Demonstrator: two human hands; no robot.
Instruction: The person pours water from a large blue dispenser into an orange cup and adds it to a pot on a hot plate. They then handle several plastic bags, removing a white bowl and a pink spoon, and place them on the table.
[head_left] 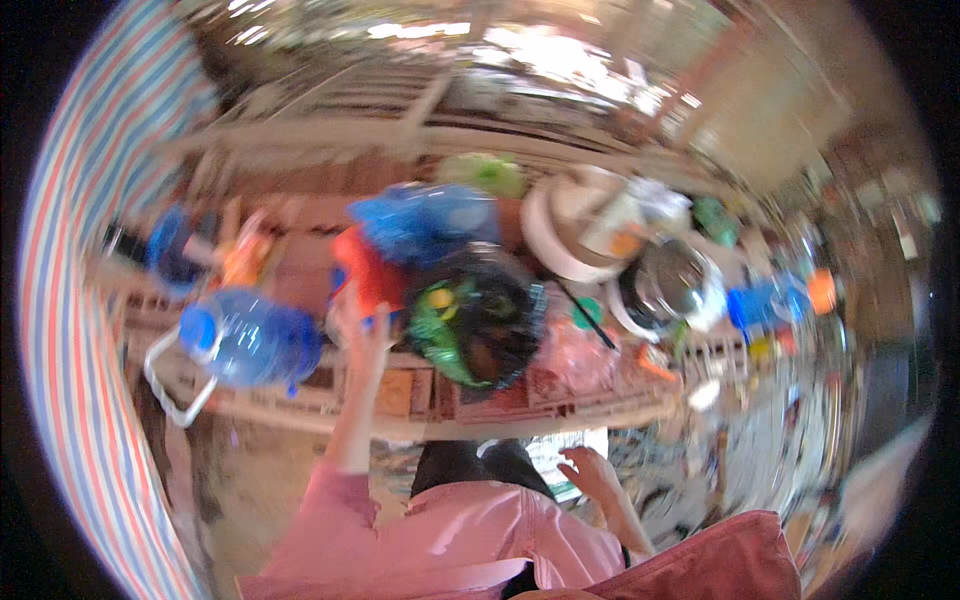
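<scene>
Slatted table [470, 430] keeps things within reach: jug [255, 340] at left, lying on its side, perhaps against toppling; left hand [360, 325], fingers spread, at the red bag [372, 265], contact too blurred to tell; right hand [592, 471], loosely open, idle before the edge.

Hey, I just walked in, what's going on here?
A person is at a cluttered table, their left hand at a red bundle; blur hides whether it grips. Their right hand looks empty, apart from the goods. A black bag sits right of the bundle, a blue bottle left.
</scene>
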